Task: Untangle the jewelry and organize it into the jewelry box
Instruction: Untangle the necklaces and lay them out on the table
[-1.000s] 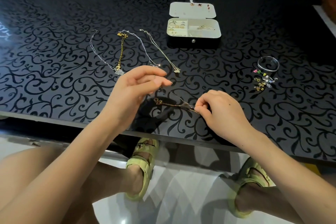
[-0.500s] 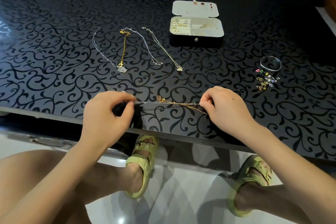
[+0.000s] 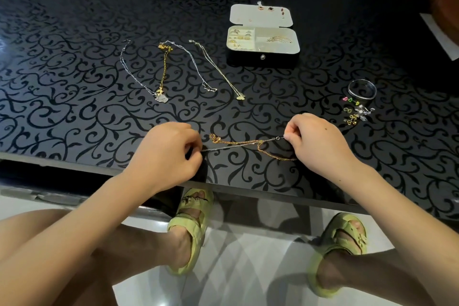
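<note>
A thin silver chain (image 3: pixel 231 146) is stretched over the black patterned table (image 3: pixel 74 112) between my hands, with a gold chain (image 3: pixel 270 153) wound around it. My left hand (image 3: pixel 171 154) pinches the silver chain's left end. My right hand (image 3: pixel 320 141) pinches its right end near the clasp. The open jewelry box (image 3: pixel 263 35) stands at the back, with rings, earrings and a gold piece inside. Several untangled necklaces lie side by side left of it: a silver one with a pendant (image 3: pixel 139 77), a short gold one (image 3: pixel 164 67), another silver one (image 3: pixel 193 64) and a fine gold one (image 3: pixel 221 72).
A silver bangle (image 3: pixel 362 89) and a cluster of small earrings (image 3: pixel 356 112) lie at the right. The table's front edge runs just below my hands. Beneath it are my legs and green sandals (image 3: pixel 191 228) on a white floor.
My left hand dropped from above the table, took hold of the silver chain's left end and drew it leftward. The chain now lies taut between both hands, and the gold chain has spread out.
</note>
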`<state>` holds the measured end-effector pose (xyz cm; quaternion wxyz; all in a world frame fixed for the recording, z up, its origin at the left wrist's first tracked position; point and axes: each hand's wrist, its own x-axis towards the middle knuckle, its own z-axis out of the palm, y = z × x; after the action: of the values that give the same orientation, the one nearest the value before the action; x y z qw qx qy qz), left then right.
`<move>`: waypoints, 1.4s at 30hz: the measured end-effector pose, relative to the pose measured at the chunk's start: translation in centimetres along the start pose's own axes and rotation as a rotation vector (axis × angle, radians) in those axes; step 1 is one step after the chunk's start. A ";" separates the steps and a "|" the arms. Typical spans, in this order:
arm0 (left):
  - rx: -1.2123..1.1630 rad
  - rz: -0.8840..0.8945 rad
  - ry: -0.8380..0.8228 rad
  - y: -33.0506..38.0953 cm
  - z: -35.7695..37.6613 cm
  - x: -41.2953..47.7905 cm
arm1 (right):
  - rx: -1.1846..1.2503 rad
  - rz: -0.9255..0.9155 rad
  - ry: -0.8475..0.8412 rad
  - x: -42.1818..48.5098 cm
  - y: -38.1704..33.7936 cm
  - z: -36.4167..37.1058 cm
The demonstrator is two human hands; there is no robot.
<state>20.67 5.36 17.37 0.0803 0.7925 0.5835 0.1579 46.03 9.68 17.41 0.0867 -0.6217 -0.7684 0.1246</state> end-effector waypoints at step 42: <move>-0.621 -0.199 -0.006 0.8 -5.8 6.9 | 0.478 0.073 0.191 -3.8 3.1 -2.5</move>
<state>21.29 11.33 24.10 0.3347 0.6698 0.5819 0.3174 50.46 6.78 18.99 0.2986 -0.6197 -0.6827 0.2465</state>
